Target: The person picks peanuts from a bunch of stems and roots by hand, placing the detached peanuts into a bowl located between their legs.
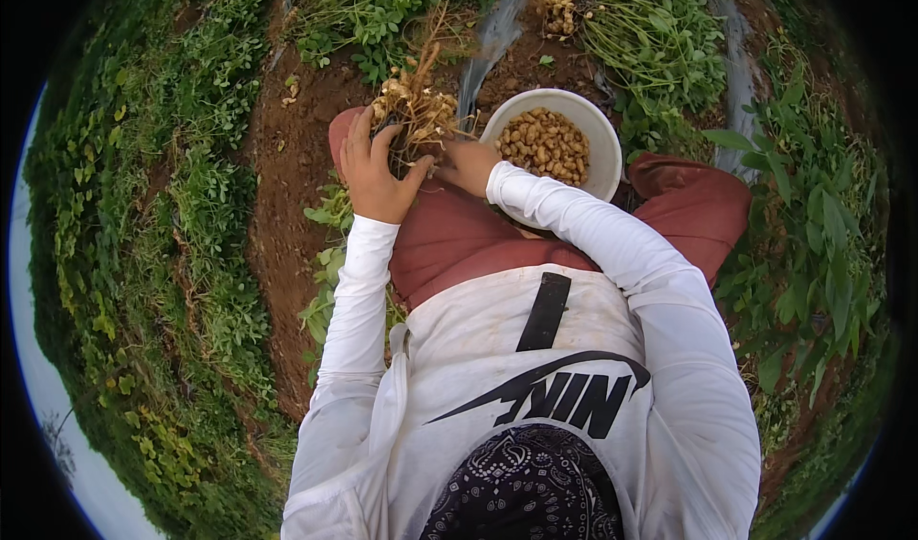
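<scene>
My left hand [380, 164] is closed around one side of a clump of peanut plant roots with pods [416, 106], held above my left thigh. At the clump's lower right, my right hand [466, 166] touches the roots, its fingertips partly hidden among them. Just right of that hand stands a white plastic bucket [608, 135], with unshelled peanuts [543, 144] inside it. My right forearm crosses over the bucket's near rim. Whether the right fingers grip a pod cannot be told.
Pulled peanut plants [660, 45] lie beyond the bucket, with a pile of pods [561, 9] at their root ends. Strips of plastic mulch [495, 38] run over brown soil [287, 181]. Leafy rows [208, 253] grow at the left, and taller green plants [825, 239] at the right.
</scene>
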Demonstrator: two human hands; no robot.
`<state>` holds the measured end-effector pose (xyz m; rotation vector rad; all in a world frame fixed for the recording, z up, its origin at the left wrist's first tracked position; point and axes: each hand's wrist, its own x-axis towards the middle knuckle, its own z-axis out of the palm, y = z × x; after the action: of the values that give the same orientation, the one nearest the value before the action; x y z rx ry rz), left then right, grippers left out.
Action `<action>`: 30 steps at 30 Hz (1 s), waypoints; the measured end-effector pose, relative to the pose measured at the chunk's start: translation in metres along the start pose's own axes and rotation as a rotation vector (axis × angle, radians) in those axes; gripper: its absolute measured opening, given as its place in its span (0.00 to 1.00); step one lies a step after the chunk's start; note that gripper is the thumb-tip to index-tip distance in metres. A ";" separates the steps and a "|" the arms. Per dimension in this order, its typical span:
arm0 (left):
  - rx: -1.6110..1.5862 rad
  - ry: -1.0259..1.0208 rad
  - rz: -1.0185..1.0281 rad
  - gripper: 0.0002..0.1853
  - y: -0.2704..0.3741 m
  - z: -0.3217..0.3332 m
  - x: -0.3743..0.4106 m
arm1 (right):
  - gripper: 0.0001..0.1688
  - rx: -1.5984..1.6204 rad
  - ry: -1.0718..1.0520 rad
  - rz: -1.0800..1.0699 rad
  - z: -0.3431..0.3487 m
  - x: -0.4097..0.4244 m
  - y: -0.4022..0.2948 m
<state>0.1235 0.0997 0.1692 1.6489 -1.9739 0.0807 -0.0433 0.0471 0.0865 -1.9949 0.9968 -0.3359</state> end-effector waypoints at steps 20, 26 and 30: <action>0.113 -0.042 0.038 0.36 -0.003 0.017 -0.002 | 0.12 0.364 0.185 -0.262 -0.070 -0.082 -0.042; -0.071 -0.023 -0.059 0.37 -0.011 0.012 -0.007 | 0.13 0.242 0.435 -0.098 -0.116 -0.094 -0.027; -0.159 -0.010 -0.049 0.36 -0.005 0.006 -0.008 | 0.16 -0.066 0.275 0.101 -0.088 -0.072 0.049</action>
<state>0.1267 0.1032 0.1594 1.5960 -1.8939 -0.1005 -0.1639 0.0350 0.1093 -1.9836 1.2902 -0.5384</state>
